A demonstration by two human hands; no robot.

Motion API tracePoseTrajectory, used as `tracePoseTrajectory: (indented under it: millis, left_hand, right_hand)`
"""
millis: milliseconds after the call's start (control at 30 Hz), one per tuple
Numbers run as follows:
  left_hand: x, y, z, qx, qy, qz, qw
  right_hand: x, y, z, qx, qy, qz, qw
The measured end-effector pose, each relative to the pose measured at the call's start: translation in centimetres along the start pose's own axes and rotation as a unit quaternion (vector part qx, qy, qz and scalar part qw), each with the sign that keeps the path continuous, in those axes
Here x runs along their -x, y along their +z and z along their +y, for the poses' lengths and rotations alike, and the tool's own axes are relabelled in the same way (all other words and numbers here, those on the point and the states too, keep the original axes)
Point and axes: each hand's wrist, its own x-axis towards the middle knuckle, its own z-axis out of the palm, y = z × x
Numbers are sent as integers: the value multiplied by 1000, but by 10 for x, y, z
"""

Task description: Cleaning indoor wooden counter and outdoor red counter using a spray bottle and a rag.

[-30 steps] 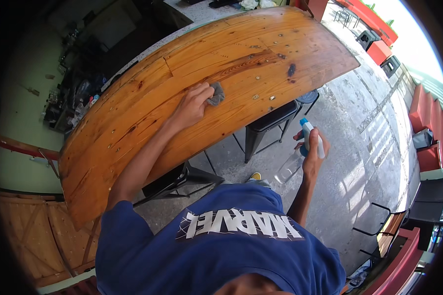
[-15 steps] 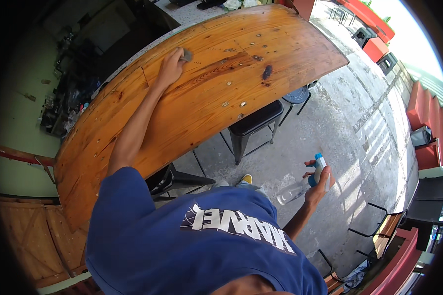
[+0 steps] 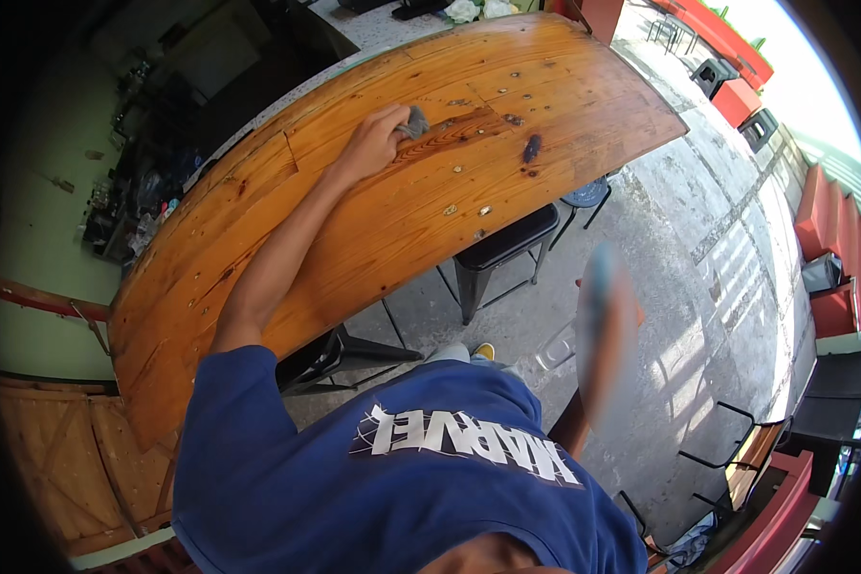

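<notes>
On the varnished wooden counter top [image 3: 335,230], my left hand [image 3: 375,143] presses down with its fingers closed round a bunched grey cloth [image 3: 415,122]. Dark knots and grain streaks mark the boards around it. My right hand [image 3: 617,330] hangs over the floor to the right, largely smeared by blur. It holds a clear spray bottle [image 3: 557,346] with a blue-topped nozzle; the clear body sticks out to the left of the hand. How the fingers lie on the bottle is hard to make out.
Black metal stools [image 3: 507,239] stand along the counter's near side, with a round stool [image 3: 586,194] by its right end. A speckled worktop [image 3: 378,27] runs behind the counter. Red benches [image 3: 826,225] and a chair [image 3: 722,450] line the right over the concrete floor [image 3: 679,316].
My left hand has slid rightward and slightly nearer along the counter with the grey cloth. My right hand, sharp before on the spray bottle, now looks blurred and sits slightly further left.
</notes>
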Motion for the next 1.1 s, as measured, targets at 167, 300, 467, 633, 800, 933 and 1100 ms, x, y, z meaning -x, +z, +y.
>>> tracePoseTrajectory:
  millis: [167,300,467,633,800,933,1100]
  left_hand:
    - [-31,-45,-144,-181,-129,168,960]
    - [-38,-5,-98,-81,-54,111,989]
    - [-6,71,83,76,104,11,992]
    - [10,74,109,75,134,-37,987]
    - [-50,67,42,19,133,-17,991]
    - [-117,32,-91,-54,-22,67,996]
    - [-137,15,-155,-187,-115,108,970]
  right_hand:
    - [5,14,-4,-4,-10,-2,1000]
    - [5,14,2,2,42,24,999]
    - [-18,17,10,4,50,39,998]
    - [-51,34,7,23,29,39,999]
    - [-70,30,3,53,0,70,996]
    - [-86,24,2,62,-5,50,997]
    - [-122,8,18,18,9,8,1000]
